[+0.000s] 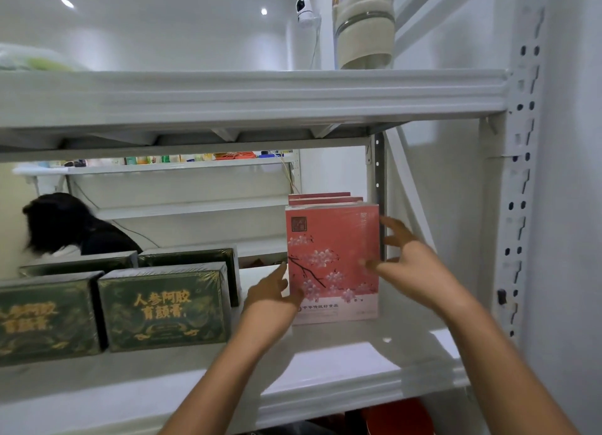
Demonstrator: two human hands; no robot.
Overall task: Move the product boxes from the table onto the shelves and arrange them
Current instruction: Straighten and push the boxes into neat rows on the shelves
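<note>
Both hands on upright pink box [332, 262], right end of shelf [325, 366].
Box stands set back from the shelf's front edge, close to the right rear post, more pink boxes [325, 198] directly behind it. Left hand [270, 293] lies flat against its left side, thumb on lower front. Right hand [404, 258] has fingers spread, thumb tip touching front, not clasping. Green boxes [163, 304] at left, near front edge.

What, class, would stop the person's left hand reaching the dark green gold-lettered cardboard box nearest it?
Probably nothing, so yes: the left hand touches the left edge of the pink blossom-printed box, and only bare white metal shelf lies between it and the dark green gold-lettered box.
</note>
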